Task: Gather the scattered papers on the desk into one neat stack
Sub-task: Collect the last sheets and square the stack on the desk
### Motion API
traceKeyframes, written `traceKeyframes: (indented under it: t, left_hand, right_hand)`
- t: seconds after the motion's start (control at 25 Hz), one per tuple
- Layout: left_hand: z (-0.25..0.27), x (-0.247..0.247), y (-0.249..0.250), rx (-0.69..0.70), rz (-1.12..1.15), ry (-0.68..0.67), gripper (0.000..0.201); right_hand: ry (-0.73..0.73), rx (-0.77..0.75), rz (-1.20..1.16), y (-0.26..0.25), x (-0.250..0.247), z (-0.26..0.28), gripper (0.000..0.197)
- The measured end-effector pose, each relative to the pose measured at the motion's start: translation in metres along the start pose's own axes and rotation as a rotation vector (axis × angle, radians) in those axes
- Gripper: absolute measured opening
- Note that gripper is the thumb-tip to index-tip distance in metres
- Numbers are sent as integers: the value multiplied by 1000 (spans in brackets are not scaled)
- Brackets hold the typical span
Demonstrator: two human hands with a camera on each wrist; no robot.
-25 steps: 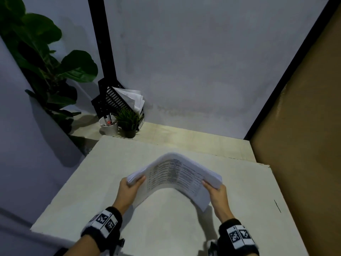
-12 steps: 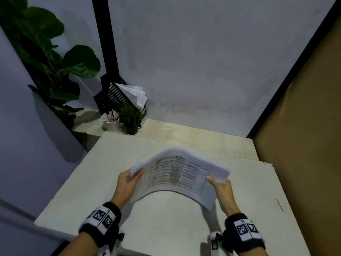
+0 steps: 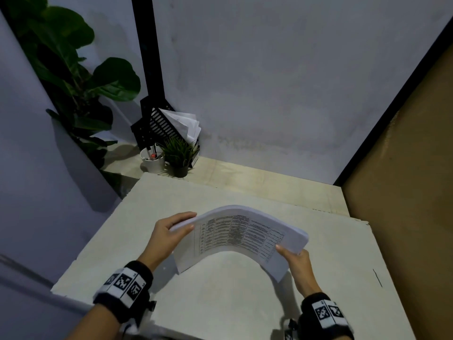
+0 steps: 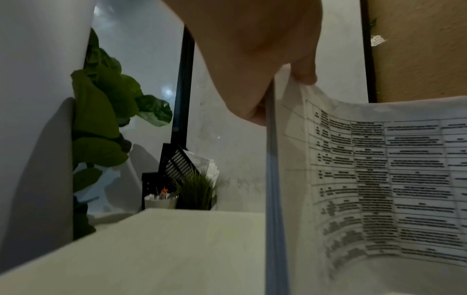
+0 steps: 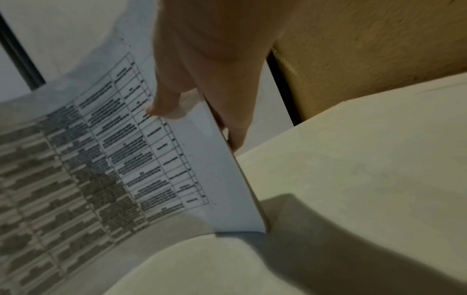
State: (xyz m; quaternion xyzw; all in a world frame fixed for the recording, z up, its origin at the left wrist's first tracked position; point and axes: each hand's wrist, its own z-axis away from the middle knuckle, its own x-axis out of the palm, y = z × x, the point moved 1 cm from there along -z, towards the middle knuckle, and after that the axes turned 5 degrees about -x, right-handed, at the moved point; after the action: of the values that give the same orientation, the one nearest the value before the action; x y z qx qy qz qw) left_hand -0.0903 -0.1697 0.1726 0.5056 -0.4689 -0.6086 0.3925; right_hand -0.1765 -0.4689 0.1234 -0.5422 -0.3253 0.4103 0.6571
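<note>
Since a second earlier, both hands had carried the stack of papers (image 3: pixel 241 235) a little toward the right edge of the tabletop (image 3: pixel 220 310), and the arch in the sheets had flattened and widened; the left thumb had come farther over the near face.

Largest in view was the pale tabletop, its far edge meeting a strip of light wood below the grey wall. At the far left corner stood a tall leafy plant (image 3: pixel 71 69), a black mesh file holder (image 3: pixel 159 123) with loose sheets in it, a small potted grass plant (image 3: pixel 180 153) and a white cup (image 3: pixel 153 160) holding pens.

The stack of papers was held above the middle of the tabletop, nearer the front edge, bowed upward with its printed table facing the person. Its lower corners hung down toward the surface; whether they touched it could not be told.

The left hand (image 3: pixel 164 238) had its grip closed on the stack's left end, thumb on the printed side and fingers behind. The right hand (image 3: pixel 297 268) had its grip closed on the right end in the same manner, thumb pressed on the printed sheet and fingers at the back. Black wristbands (image 3: pixel 122 283) with square markers sat on both wrists.
</note>
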Motion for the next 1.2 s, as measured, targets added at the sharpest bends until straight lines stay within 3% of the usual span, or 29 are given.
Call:
traceKeyframes:
  t: [0.2, 0.32, 0.36, 0.44, 0.52, 0.6, 0.68, 0.76, 0.84, 0.92, 0.96, 1.08, 1.16, 1.2]
  left_hand:
    - [-27, -22, 21, -1, -639, -177, 18]
    - [-45, -28, 35, -6, -873, -227, 5]
    - [-48, -25, 37, -3, -878, -254, 5]
    - [-49, -9, 44, 9, -790, -331, 7]
    - [-41, 13, 58, 25, -578, -379, 12]
    - [-34, 30, 75, 87, -358, -332, 24]
    - [-29, 39, 86, 232, -277, -251, 29]
    - [-22, 38, 90, 343, -268, -202, 46]
    - [-17, 32, 88, 338, -202, -175, 56]
    - [-16, 24, 83, 279, -40, -151, 38]
    - [-15, 20, 82, 266, 40, -150, 39]
    - [-12, 12, 81, 284, 161, -112, 44]
    - [-13, 13, 78, 261, 250, -60, 45]
    - [-14, 13, 76, 233, 286, -19, 40]
  right_hand:
    - [-8, -113, 150, -32, 1, -6, 14]
    - [-136, -356, 368, -91, 8, -7, 39]
    - [-197, -459, 493, -115, 13, -6, 39]
    - [-325, -658, 803, -157, 30, -1, 20]
    - [-419, -767, 1081, -184, 52, 5, 8]
    - [-467, -842, 1302, -198, 75, 13, 11]
    - [-506, -858, 1424, -204, 89, 18, 13]
    - [-517, -797, 1443, -205, 87, 18, 12]
    - [-491, -725, 1452, -206, 73, 12, 10]
    - [-474, -649, 1388, -204, 48, 0, 12]
    - [-482, -608, 1260, -200, 37, -7, 13]
    - [-443, -462, 554, -174, 18, -12, 12]
    - [-394, -359, 160, -148, 16, -8, 32]
    - [-393, -345, 93, -133, 19, -6, 39]
